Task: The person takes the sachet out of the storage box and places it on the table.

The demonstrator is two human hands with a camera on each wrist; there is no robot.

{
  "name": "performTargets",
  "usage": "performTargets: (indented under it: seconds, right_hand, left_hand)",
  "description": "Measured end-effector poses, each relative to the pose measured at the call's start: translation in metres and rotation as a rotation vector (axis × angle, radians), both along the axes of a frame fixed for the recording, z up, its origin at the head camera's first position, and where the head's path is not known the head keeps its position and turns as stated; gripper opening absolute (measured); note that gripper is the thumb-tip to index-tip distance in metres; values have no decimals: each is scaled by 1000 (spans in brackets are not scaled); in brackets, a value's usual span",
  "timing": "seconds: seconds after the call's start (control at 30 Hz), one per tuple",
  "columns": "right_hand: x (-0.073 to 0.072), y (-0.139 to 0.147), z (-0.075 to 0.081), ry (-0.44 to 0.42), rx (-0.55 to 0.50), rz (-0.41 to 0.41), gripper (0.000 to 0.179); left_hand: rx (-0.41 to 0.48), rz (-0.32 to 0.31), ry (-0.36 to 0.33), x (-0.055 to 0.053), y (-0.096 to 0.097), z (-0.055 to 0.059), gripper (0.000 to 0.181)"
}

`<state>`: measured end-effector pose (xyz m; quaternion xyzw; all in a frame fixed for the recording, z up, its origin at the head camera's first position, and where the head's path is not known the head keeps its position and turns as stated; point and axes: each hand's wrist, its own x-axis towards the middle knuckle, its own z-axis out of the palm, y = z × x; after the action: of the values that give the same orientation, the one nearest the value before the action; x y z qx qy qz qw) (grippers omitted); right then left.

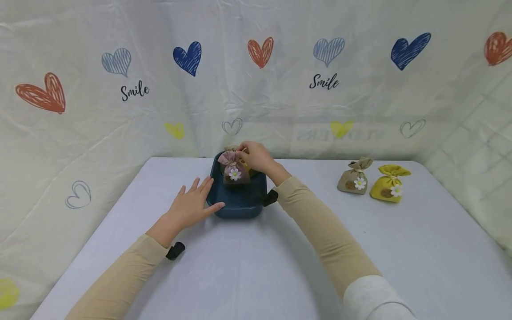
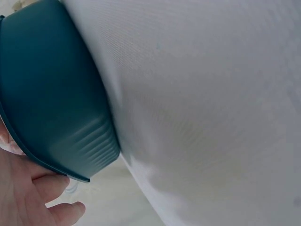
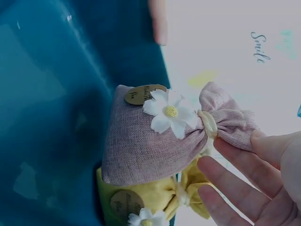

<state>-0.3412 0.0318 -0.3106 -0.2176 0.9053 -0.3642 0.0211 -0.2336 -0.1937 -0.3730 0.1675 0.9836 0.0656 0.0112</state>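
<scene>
My right hand [image 1: 257, 156] pinches the gathered top of a mauve drawstring sachet [image 1: 236, 178] between thumb and forefinger. In the right wrist view the sachet [image 3: 146, 155] shows a white fabric daisy, an oval brown tag and a cream tie. A yellow sachet [image 3: 108, 190] sits close beside it, partly covered. Both are at the far end of a dark teal plastic tub [image 1: 240, 212], where a beige sachet top [image 1: 230, 147] also peeks out. My left hand [image 1: 191, 206] lies at the tub's left rim with its fingers spread; the left wrist view shows fingertips at the rim.
On the right of the white table [image 1: 304, 249] stand a beige sachet [image 1: 352, 180] and a yellow sachet [image 1: 389, 189], each with a white daisy. Behind the table hangs a pale sheet [image 1: 288, 26] printed with hearts and "Smile".
</scene>
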Motion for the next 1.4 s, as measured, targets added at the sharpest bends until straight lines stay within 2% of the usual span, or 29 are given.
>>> performTargets:
  seconds: [0.2, 0.57, 0.83, 1.23, 1.4]
  right_hand:
    - [4, 3, 7, -18, -68, 16, 21]
    - [9, 12, 16, -49, -125, 53, 24]
    - [14, 22, 18, -87, -207, 45, 20]
    - [24, 34, 17, -16, -264, 18, 19]
    - [28, 39, 17, -19, -295, 7, 19]
  left_hand:
    - [2, -2, 8, -1, -1, 0, 96]
    - [-1, -6, 15, -2, -2, -3, 95]
    - [7, -3, 10, -1, -1, -1, 95]
    - [12, 3, 5, 0, -1, -1, 94]
    - [7, 6, 2, 0, -1, -1, 94]
